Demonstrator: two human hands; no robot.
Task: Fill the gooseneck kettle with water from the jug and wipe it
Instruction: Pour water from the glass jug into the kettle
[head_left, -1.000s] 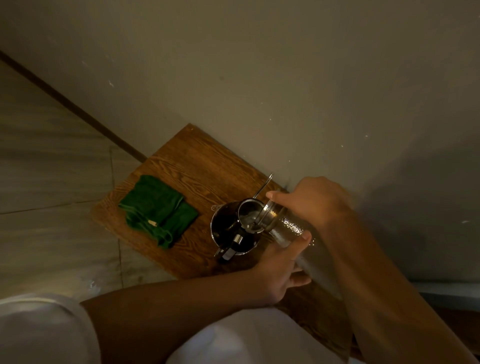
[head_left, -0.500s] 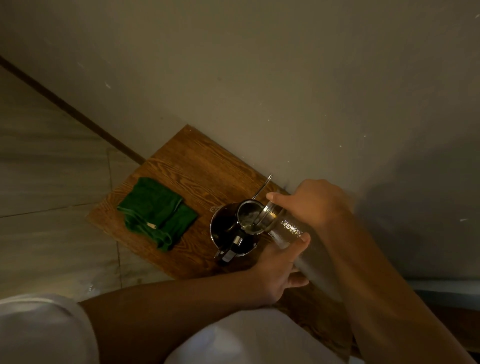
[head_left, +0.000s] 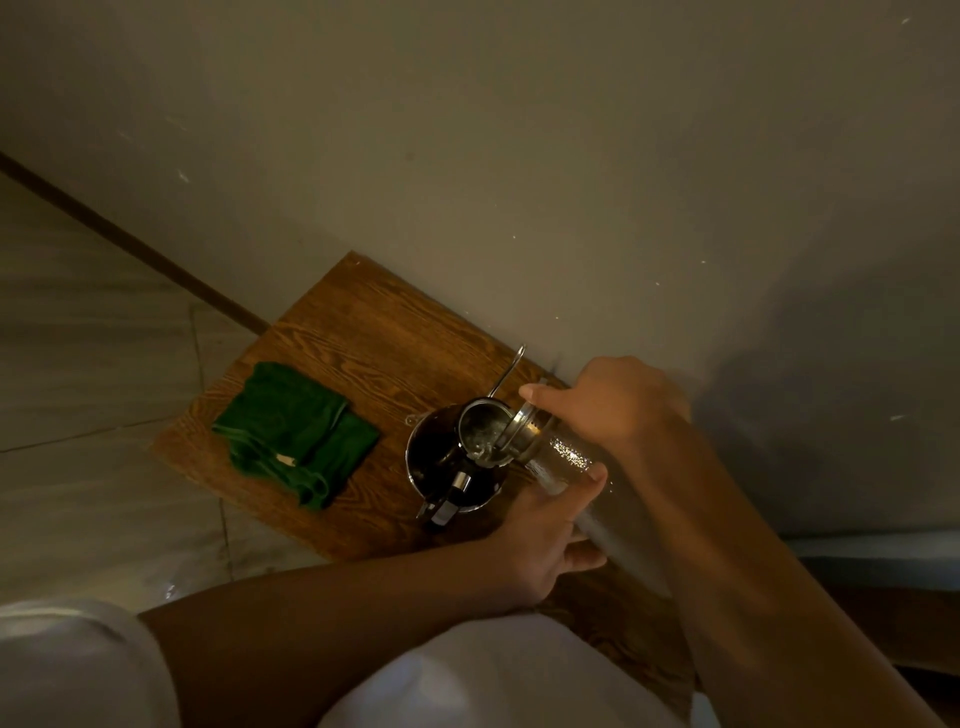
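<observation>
A shiny metal gooseneck kettle (head_left: 436, 457) stands open on the wooden table, its thin spout (head_left: 509, 371) pointing toward the wall and its dark handle toward me. Over its mouth a glass jug (head_left: 524, 434) with a metal rim lies tilted, water showing at its lip. My right hand (head_left: 618, 400) grips the jug from above. My left hand (head_left: 545, 530) holds the jug's body from below, thumb on the glass. A folded green cloth (head_left: 296, 431) lies on the table left of the kettle.
The small wooden table (head_left: 363, 332) stands against a plain wall (head_left: 519, 156). Tiled floor (head_left: 78, 389) lies to the left, with a dark skirting strip along the wall. My white clothing fills the bottom of the view.
Both hands keep the jug tilted over the kettle in almost the same pose. The view has shifted only slightly.
</observation>
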